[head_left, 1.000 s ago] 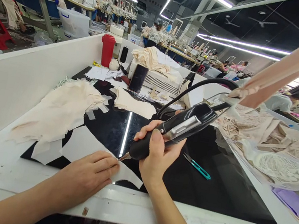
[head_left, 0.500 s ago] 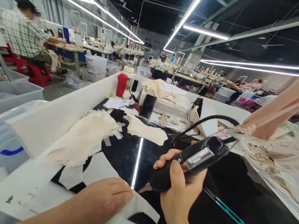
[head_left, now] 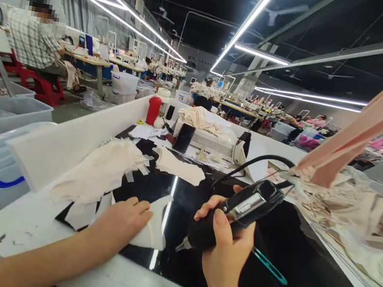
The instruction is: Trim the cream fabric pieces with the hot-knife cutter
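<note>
My right hand (head_left: 225,256) grips a black corded hand tool (head_left: 234,213) with a metal tip pointing down-left, held just above the black glossy work surface (head_left: 304,262). My left hand (head_left: 121,222) lies flat on a white cut fabric piece (head_left: 154,228), whose right edge curls upward. The tool's tip hangs a little to the right of that piece, not touching it. A pile of cream fabric pieces (head_left: 97,171) lies left of my left hand.
Teal thread snips (head_left: 268,266) lie right of my right hand. A phone (head_left: 184,138), red bottle (head_left: 153,110) and white machine (head_left: 214,142) stand at the back. Beige garments (head_left: 357,212) heap on the right. White side wall (head_left: 77,138) on the left; a seated person (head_left: 31,43) beyond.
My left hand has pulled the white piece leftward and its edge has lifted. The tool tip has come off the fabric. The camera has swung up and left.
</note>
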`<state>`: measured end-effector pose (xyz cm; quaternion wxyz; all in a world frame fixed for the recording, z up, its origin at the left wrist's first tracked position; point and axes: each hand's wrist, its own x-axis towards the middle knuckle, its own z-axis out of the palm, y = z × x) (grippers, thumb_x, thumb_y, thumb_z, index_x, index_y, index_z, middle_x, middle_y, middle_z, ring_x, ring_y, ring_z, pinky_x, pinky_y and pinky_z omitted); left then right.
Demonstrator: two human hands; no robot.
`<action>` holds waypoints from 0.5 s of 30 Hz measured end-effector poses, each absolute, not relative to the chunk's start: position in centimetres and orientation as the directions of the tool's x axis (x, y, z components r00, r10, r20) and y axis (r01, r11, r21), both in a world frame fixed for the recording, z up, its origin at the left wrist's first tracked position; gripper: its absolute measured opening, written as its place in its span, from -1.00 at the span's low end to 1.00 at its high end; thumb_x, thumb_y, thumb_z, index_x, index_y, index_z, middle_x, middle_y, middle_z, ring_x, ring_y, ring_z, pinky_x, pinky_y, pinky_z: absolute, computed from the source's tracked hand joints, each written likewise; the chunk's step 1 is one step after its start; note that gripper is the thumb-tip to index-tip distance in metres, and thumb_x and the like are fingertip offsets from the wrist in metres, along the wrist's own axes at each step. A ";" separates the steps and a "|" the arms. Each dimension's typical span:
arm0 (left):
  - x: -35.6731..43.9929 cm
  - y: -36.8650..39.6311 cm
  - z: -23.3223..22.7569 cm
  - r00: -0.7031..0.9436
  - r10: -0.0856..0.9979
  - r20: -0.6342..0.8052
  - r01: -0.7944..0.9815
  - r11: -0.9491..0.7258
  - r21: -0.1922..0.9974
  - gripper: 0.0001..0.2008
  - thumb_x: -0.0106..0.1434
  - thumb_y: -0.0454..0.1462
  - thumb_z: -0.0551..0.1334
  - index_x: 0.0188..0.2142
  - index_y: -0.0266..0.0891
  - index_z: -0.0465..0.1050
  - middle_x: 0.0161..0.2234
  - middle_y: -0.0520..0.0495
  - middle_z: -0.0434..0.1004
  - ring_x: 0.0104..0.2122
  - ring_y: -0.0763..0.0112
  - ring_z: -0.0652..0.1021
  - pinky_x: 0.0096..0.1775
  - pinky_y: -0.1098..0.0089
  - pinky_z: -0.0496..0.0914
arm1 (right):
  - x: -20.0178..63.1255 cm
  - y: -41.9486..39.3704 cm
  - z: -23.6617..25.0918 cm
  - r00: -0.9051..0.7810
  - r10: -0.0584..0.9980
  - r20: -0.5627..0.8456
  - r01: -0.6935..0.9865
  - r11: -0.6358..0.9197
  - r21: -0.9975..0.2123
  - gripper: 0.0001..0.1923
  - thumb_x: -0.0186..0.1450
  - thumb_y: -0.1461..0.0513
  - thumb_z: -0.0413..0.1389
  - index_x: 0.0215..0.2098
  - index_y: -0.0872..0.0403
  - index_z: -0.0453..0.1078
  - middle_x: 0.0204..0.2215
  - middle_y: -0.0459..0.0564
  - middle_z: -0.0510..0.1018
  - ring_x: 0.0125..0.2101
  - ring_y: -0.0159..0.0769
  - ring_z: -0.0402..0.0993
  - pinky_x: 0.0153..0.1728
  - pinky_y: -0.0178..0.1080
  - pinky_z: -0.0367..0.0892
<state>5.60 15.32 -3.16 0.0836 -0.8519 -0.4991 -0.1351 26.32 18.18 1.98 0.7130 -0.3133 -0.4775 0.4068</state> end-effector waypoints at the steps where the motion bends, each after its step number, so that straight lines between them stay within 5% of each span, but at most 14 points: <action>1: 5.7 15.3 -3.3 0.456 0.831 0.317 0.876 -0.483 0.005 -0.77 0.40 -0.50 0.10 -0.11 -0.22 0.46 -0.18 -0.14 0.54 -0.28 0.25 0.52 -0.22 0.32 0.49 | 26.4 18.0 2.0 0.220 0.875 0.431 -0.291 0.480 -0.828 -0.48 0.27 0.12 0.33 0.14 -0.10 0.30 -0.38 -0.17 0.53 -0.49 -0.38 0.45 -0.41 -0.24 0.43; 8: 6.2 14.9 -3.4 0.421 0.875 0.238 0.905 -0.423 -0.045 -0.79 0.46 -0.42 0.08 -0.14 -0.24 0.50 -0.22 -0.15 0.51 -0.34 0.19 0.49 -0.36 0.29 0.41 | 25.7 17.4 1.9 0.226 0.858 0.462 -0.369 0.514 -0.774 -0.51 0.28 0.16 0.31 0.12 -0.09 0.28 -0.41 -0.22 0.52 -0.52 -0.42 0.43 -0.43 -0.27 0.41; 15: 6.2 14.6 -2.8 0.398 0.911 0.108 0.915 -0.386 -0.115 -0.78 0.51 -0.37 0.07 -0.04 -0.26 0.50 -0.14 -0.17 0.52 -0.27 0.19 0.54 -0.28 0.25 0.42 | 24.9 18.2 1.1 0.217 0.844 0.491 -0.361 0.537 -0.763 -0.55 0.32 0.17 0.28 0.10 -0.07 0.25 -0.40 -0.22 0.51 -0.50 -0.42 0.43 -0.41 -0.27 0.41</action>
